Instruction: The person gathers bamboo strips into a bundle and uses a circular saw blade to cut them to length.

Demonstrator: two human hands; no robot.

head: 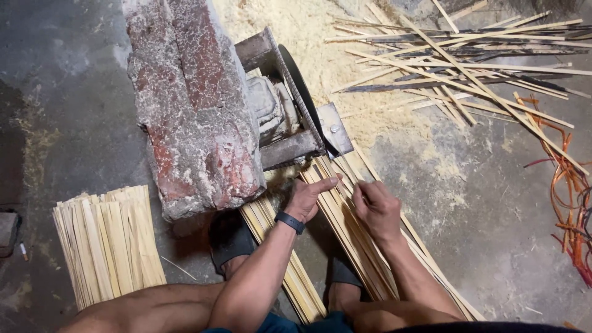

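Observation:
My left hand (310,196), with a dark band on the wrist, rests fingers-forward on a bundle of long pale bamboo strips (345,222) that runs from between my feet up to a small saw rig. My right hand (376,206) is beside it, fingers pinched on one thin strip of the same bundle. The strips' far ends meet a dark round blade (300,86) set in a rusty metal frame (290,148). A second bundle of strips (290,271) lies under my left forearm.
A crumbling brick-and-mortar block (191,105) stands left of the blade. A stack of short cut strips (108,243) lies at the lower left. Loose long strips (468,68) and sawdust (296,31) cover the far floor. Orange cords (570,203) lie at the right.

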